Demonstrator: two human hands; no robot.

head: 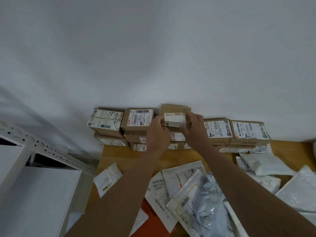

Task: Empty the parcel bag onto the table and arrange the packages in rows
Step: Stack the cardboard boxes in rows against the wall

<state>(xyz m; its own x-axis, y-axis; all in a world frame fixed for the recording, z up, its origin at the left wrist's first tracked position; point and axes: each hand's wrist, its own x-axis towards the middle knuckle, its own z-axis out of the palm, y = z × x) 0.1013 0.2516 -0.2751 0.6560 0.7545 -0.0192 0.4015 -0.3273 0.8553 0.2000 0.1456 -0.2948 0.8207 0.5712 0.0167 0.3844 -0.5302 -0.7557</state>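
A white wall fills the upper view; a white metal shelf rack stands at the left, just beside the wooden table. Loose white and grey plastic mailer bags lie overlapping on the near part of the table, barcodes and printed labels facing up; an orange mailer shows under them. Along the wall runs a row of brown cardboard boxes stacked 2 or 3 high, each bearing a white shipping label with barcodes; the leftmost stack overhangs the table's left edge. At the middle stack, both hands hold a small brown box with a white label on top of it: the left hand grips its left end with curled fingers; the right hand grips its right end, fingers curled over the edge.
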